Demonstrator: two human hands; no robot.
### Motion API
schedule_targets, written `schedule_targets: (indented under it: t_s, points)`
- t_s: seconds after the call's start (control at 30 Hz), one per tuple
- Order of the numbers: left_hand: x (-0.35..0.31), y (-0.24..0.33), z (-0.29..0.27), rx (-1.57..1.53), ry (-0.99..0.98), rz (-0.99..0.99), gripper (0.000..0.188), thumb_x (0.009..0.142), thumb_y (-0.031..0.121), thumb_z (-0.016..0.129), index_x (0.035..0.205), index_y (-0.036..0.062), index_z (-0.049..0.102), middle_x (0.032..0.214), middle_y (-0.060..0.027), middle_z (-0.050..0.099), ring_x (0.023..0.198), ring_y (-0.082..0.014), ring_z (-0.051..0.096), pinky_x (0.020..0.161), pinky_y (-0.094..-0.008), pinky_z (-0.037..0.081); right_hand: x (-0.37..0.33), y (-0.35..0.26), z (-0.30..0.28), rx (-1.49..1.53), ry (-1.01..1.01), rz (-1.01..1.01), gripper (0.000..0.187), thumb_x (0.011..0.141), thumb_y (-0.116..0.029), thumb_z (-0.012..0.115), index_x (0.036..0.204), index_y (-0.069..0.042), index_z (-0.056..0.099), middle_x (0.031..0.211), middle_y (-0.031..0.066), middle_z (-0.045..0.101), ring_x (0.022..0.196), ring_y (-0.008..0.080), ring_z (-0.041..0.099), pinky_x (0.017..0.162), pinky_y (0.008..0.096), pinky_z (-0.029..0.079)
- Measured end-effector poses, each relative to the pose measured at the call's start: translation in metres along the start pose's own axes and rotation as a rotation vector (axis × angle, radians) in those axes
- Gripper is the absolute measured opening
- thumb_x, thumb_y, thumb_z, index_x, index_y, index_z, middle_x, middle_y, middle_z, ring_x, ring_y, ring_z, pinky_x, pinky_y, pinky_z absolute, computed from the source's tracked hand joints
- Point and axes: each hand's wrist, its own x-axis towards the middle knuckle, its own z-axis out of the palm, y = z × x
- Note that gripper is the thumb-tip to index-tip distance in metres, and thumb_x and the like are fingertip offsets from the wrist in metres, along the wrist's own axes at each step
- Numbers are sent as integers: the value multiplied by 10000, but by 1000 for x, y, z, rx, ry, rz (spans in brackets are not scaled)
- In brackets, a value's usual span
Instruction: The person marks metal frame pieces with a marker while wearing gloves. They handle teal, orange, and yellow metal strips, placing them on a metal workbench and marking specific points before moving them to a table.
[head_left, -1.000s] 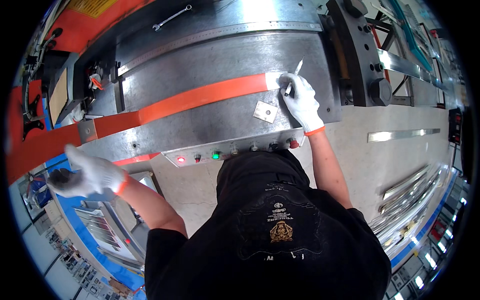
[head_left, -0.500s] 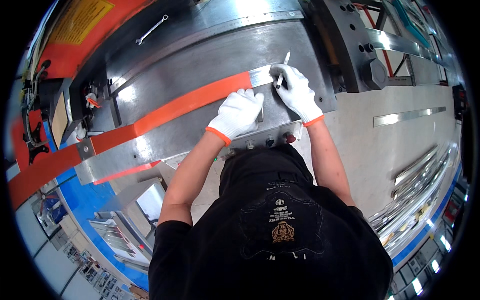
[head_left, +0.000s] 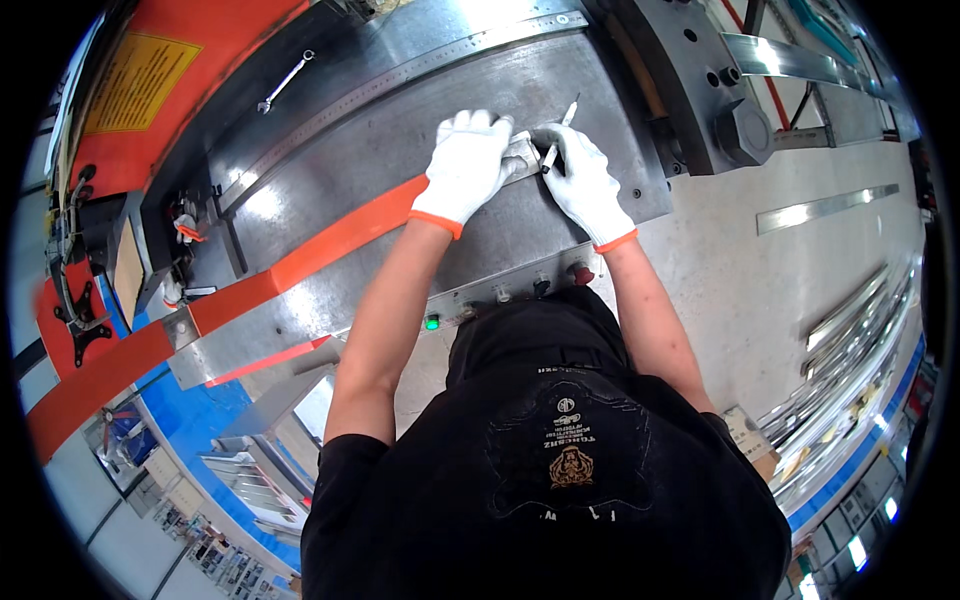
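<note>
A long metal strip with an orange covering (head_left: 330, 243) runs across the steel machine bed, its bare silvery end (head_left: 527, 165) between my hands. My left hand (head_left: 463, 170), in a white knit glove with an orange cuff, lies over the strip near that end. Its fingers bend over the far side and its thumb is by a small flat metal piece (head_left: 520, 146), mostly hidden. In my gloved right hand (head_left: 585, 185) is a slim white pen-like marking tool (head_left: 568, 112), held slantwise, thin tip pointing away from me and black end by the strip.
A long steel ruler (head_left: 440, 62) lies along the back of the bed, with a combination wrench (head_left: 287, 82) beyond it. Control buttons, including a red knob (head_left: 580, 273), line the front edge. A heavy dark bolted block (head_left: 690, 90) stands right; metal strips (head_left: 850, 350) lie on the floor.
My left hand has moved away from me, from the strip's near edge onto the strip, with the small metal piece. The right hand still holds the marking tool. The view has shifted slightly.
</note>
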Motion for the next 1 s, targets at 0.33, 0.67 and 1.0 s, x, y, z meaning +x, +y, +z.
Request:
schedule_targets:
  t_s: [0.33, 0.67, 1.0]
  points:
    - [-12, 3, 11, -71, -9, -50, 630, 712, 423, 825, 1202, 73, 639, 1101, -163, 600, 1090, -340, 566, 936, -464, 466, -17, -2, 3, 45, 145, 170, 387, 767, 42, 670, 1134, -68, 609, 1009, 91, 728, 1025, 306, 681, 922, 419, 515]
    - [-3, -4, 29, -117, 115, 41, 554, 687, 323, 813, 1151, 78, 635, 1091, -141, 617, 1050, -336, 582, 896, -444, 480, -23, -13, 21, -95, 235, 105, 508, 738, -23, 722, 1216, -71, 555, 1039, 90, 699, 1061, 343, 641, 1040, 476, 443]
    - [-2, -5, 30, -143, 188, 107, 556, 670, 291, 822, 1134, 56, 626, 1082, -143, 618, 1017, -337, 588, 871, -446, 483, -21, -13, 27, -63, 275, 129, 489, 730, -12, 714, 1194, -55, 568, 988, 106, 709, 1001, 335, 658, 1022, 474, 448]
